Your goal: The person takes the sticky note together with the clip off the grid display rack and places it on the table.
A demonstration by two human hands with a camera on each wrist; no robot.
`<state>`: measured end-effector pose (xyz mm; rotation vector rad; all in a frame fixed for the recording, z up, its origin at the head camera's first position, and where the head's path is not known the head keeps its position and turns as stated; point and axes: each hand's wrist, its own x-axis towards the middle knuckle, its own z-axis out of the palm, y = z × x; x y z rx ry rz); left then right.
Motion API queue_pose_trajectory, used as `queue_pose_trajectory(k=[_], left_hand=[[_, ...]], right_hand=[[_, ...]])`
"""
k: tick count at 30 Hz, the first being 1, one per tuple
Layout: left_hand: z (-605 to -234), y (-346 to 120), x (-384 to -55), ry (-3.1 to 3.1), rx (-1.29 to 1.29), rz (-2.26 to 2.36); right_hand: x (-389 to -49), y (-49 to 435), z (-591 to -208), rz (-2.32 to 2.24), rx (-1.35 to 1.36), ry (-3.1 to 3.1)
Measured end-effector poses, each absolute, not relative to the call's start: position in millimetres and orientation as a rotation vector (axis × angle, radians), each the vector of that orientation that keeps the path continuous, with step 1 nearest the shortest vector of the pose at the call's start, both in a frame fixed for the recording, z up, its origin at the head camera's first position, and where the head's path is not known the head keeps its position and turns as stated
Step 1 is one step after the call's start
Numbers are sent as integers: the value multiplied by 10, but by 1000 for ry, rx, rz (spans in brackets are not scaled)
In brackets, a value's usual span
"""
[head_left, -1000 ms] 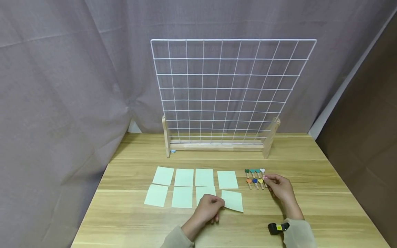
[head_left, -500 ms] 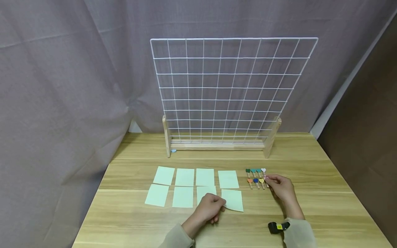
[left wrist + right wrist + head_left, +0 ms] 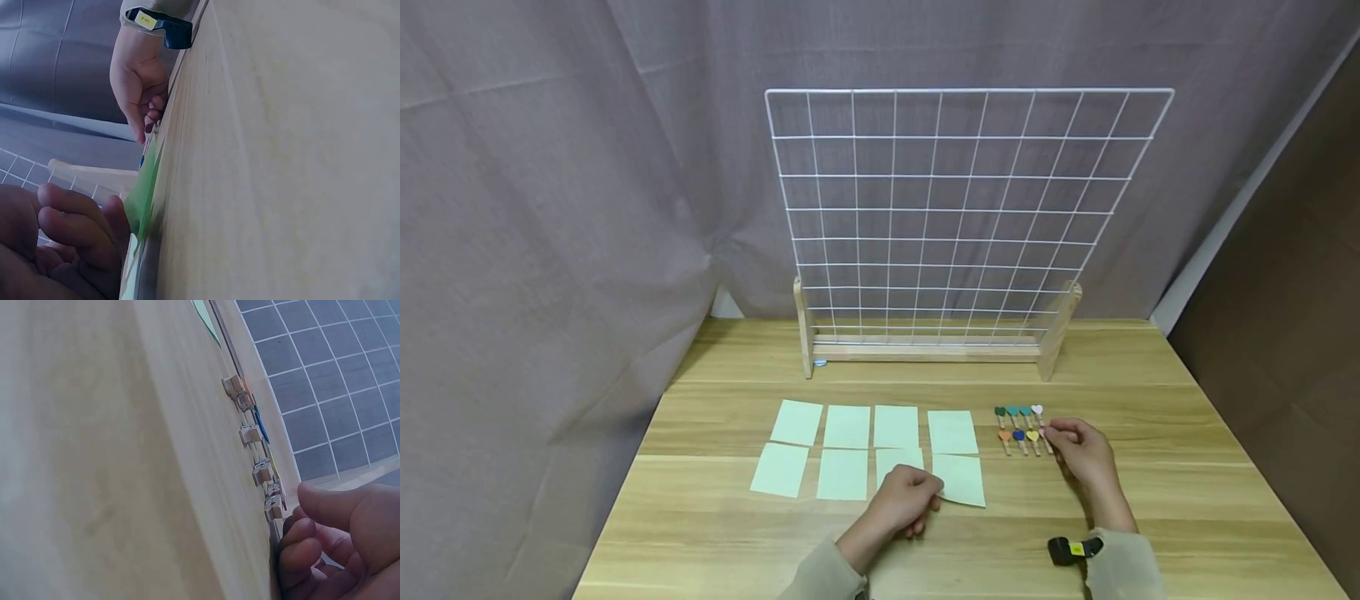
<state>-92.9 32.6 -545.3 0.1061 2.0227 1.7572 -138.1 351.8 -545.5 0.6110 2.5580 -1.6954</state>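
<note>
My left hand (image 3: 904, 500) pinches the near left corner of a pale green paper note (image 3: 961, 479), the front right one of two rows. The note's corner is bent up in the left wrist view, where its green sheet (image 3: 144, 190) rises beside the fingertips. My right hand (image 3: 1084, 454) rests at the right end of two rows of small wooden clothespins with coloured hearts. Its fingertips are beside the pink-heart clothespin (image 3: 1047, 442); in the right wrist view the thumb stands apart from the loosely curled fingers, next to the last clothespin (image 3: 274, 507).
Behind the notes stands a white wire grid (image 3: 955, 208) in a wooden base (image 3: 925, 353). Other notes (image 3: 842, 475) lie left of my left hand, one partly covered by it. A black strap with a yellow label (image 3: 1075, 550) sits by my right sleeve. Grey cloth (image 3: 587, 208) hangs around the table.
The right hand has shifted slightly right, showing more of the pink-heart clothespin. The left hand keeps its hold, and the pinched note has turned slightly, moving a little up in view.
</note>
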Motion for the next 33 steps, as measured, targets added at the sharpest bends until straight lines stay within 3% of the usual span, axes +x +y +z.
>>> queue_pose_trajectory(k=[19, 27, 33], left_hand=[[-5450, 234, -973, 1982, 157, 1798], [-5383, -99, -1042, 2095, 303, 1845], [-5253, -432, -1128, 2136, 274, 1913]], right_hand=[[-1353, 3547, -5483, -1740, 623, 2515], [-1269, 3555, -5462, -1636, 583, 2563], [-1268, 3554, -5435, -1652, 539, 2582]])
